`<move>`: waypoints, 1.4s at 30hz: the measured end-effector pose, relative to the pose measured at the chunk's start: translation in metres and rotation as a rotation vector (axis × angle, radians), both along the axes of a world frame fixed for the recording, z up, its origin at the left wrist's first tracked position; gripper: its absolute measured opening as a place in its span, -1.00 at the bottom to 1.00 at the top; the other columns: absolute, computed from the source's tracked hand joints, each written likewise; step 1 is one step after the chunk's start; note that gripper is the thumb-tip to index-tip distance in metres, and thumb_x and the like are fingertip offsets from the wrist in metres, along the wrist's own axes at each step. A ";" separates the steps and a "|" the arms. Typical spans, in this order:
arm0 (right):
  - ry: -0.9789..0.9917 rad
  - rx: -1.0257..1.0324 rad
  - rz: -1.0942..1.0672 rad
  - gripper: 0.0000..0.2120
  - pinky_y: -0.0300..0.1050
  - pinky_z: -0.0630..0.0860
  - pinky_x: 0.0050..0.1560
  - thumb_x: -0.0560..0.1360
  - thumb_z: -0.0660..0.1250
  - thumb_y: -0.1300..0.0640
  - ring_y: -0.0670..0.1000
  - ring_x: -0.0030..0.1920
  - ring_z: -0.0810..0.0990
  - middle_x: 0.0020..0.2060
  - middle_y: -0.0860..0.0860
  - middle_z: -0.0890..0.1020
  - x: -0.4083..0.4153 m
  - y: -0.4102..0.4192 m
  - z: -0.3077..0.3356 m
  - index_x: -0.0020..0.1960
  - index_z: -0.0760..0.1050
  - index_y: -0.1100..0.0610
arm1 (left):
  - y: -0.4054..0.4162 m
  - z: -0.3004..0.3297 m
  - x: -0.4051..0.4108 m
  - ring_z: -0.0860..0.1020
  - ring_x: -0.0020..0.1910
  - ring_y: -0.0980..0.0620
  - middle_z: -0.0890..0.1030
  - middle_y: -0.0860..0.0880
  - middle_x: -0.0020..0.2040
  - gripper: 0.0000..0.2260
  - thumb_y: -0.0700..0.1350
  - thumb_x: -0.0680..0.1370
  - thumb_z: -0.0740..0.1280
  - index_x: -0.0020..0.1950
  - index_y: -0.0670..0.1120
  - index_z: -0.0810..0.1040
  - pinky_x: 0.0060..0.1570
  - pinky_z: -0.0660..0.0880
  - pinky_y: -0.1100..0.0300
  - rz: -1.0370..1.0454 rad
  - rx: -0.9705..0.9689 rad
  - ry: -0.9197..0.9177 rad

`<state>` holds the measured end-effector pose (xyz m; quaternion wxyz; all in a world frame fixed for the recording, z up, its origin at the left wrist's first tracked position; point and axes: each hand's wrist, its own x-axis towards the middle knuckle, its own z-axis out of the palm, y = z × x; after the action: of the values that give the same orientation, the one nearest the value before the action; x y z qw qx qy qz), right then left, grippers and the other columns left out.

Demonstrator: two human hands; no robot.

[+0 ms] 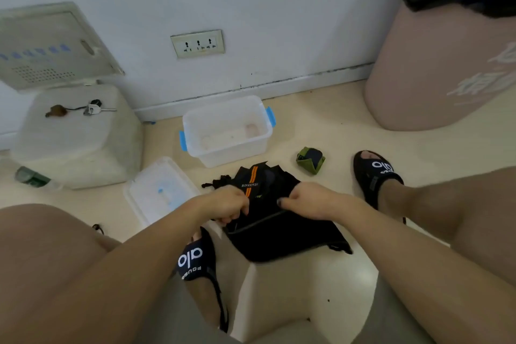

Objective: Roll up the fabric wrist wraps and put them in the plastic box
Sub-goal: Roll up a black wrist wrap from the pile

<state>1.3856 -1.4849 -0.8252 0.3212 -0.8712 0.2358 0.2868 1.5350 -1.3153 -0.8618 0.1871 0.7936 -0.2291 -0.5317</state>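
Left hand [230, 204] and right hand [303, 200] side by side, fingers curled, pinching black wrap [268, 204] with orange stripe, on floor between feet. Rolled green wrap [310, 160] at 1 o'clock from hands. Open plastic box [227, 131] at 12 o'clock, near wall. Lid [159, 190] at 9 o'clock, beside box.

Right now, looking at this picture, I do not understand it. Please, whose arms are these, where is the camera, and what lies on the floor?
There is no machine here. A person wears a camera on the head, looking down at their own arms and legs. The left hand and right hand both grip a black fabric piece with an orange stripe. On the floor lie an open plastic box, its lid and a rolled green wrap.
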 end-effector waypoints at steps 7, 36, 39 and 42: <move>0.115 -0.102 0.186 -0.64 -0.08 0.43 -0.21 0.68 0.24 -0.05 0.10 -0.14 0.52 -0.23 0.06 0.53 -0.027 0.003 -0.041 -0.09 0.55 0.22 | -0.007 -0.037 -0.013 0.65 -0.24 0.04 0.64 -0.07 -0.07 -0.95 -0.13 0.66 0.25 0.11 -0.04 0.48 -0.15 0.59 0.15 -0.181 0.059 -0.088; -0.259 0.274 -0.415 -0.57 -0.08 0.53 0.21 0.54 0.36 0.22 0.05 0.19 0.56 0.16 -0.01 0.57 -0.009 -0.007 -0.044 0.38 0.50 -0.01 | -0.032 -0.013 0.003 0.51 -0.31 -0.03 0.56 -0.06 -0.33 -0.88 -0.15 0.46 0.41 -0.25 -0.12 0.52 -0.34 0.40 0.16 -0.065 -0.213 -0.703; -0.243 0.453 -0.361 -0.37 -0.04 0.48 0.35 0.43 0.46 0.25 -0.01 0.32 0.49 0.28 -0.05 0.52 0.000 0.005 -0.030 0.45 0.44 -0.05 | -0.035 0.006 -0.007 0.48 -0.33 0.09 0.56 0.01 -0.34 -0.84 -0.14 0.45 0.45 -0.29 -0.03 0.52 -0.30 0.42 0.26 0.026 -0.339 -0.593; -0.273 0.531 -0.314 -0.63 -0.14 0.47 0.14 0.45 0.48 0.20 -0.08 0.12 0.55 0.12 -0.05 0.61 0.003 0.014 -0.023 0.24 0.56 0.06 | -0.034 0.019 -0.015 0.46 -0.35 0.19 0.55 0.07 -0.32 -0.85 -0.16 0.48 0.44 -0.25 0.01 0.53 -0.32 0.38 0.41 0.051 -0.412 -0.504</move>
<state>1.3882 -1.4704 -0.8478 0.6058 -0.7406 0.2391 0.1657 1.5198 -1.3493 -0.8432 0.2946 0.8511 -0.3511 -0.2561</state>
